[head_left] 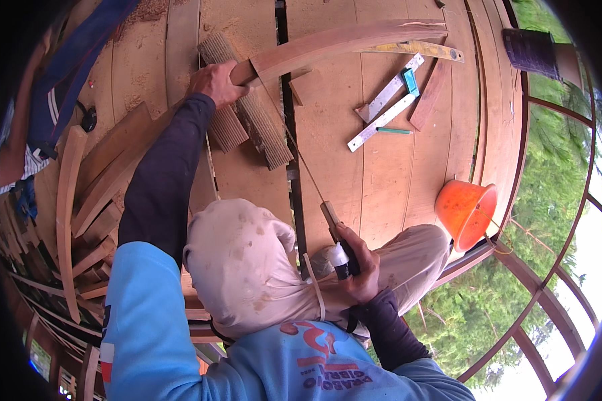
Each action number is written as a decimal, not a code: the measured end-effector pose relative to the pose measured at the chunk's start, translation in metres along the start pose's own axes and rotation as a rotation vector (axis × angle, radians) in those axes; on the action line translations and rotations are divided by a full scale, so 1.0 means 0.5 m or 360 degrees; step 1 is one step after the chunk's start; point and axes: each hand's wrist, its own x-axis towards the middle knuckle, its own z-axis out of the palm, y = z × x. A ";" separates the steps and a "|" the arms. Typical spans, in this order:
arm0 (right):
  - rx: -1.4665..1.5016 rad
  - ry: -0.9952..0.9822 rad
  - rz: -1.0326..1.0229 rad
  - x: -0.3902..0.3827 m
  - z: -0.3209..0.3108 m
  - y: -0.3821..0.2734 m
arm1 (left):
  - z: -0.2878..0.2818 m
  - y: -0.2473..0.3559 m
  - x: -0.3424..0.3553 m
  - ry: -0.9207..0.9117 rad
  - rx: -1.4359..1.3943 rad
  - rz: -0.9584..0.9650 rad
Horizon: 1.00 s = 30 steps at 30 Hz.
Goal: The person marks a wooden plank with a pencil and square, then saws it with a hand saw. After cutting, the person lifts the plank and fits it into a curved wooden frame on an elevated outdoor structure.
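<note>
We had our left hand [217, 83] closed over the near-left end of a reddish-brown beam [354, 43], fingers curled down on the wood, while the rest of the beam ran off to the right across the plank floor [388, 194]. Our right hand [361, 264] was wrapped tightly round the handle [342, 267] of a saw [330, 215], close to our bent right leg [415, 260]. The saw's thin blade [291, 138] slanted up and leftward from that grip, and its far end met the beam just beside our left hand; we could not tell how deep it sat in the wood. Under the held end lay a grooved block [271, 134], with a shorter ribbed piece [227, 130] beside it. Right of the blade, we had a metal square [383, 125] with a blue clamp-like part [409, 81] lying on the planks, a teal pencil [394, 131] just beside it and a reddish strip [429, 97] near both. A yellow level [418, 49] lay along the beam's lower side. An orange bucket [465, 207] stood near our right knee, well apart from the tools. To our left we had loose boards [114, 160] heaped up, and beyond them a person in dark blue trousers [73, 60].
</note>
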 end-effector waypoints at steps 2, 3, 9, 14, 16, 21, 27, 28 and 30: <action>-0.0073 -0.0053 -0.0012 0.062 0.019 0.021 | -0.002 0.002 0.005 0.0049 -0.0062 0.0035; -0.0032 0.0006 -0.0083 0.141 0.046 0.024 | -0.002 0.015 0.012 0.0066 -0.0089 0.0053; 0.0007 -0.0028 -0.0037 0.316 0.107 0.005 | 0.027 0.037 0.002 0.0090 -0.0148 0.0028; -0.0100 0.0017 -0.0067 -0.009 -0.010 0.022 | 0.014 -0.007 0.011 0.0047 -0.0105 0.0037; -0.0135 0.0011 -0.0087 0.046 0.004 0.033 | 0.009 0.005 0.010 0.0069 -0.0125 0.0068; -0.0099 -0.0059 -0.0019 0.404 0.102 -0.024 | 0.048 0.027 0.019 0.0248 -0.0143 0.0151; 0.0016 -0.0121 0.0004 0.028 0.003 0.045 | 0.016 0.008 0.002 0.0134 -0.0053 0.0038; 0.0039 -0.0097 0.0078 -0.014 -0.021 0.019 | 0.020 0.012 -0.001 0.0143 -0.0043 0.0048; -0.0108 -0.0007 -0.0055 0.026 0.003 0.035 | 0.017 0.009 -0.009 0.0157 -0.0007 0.0047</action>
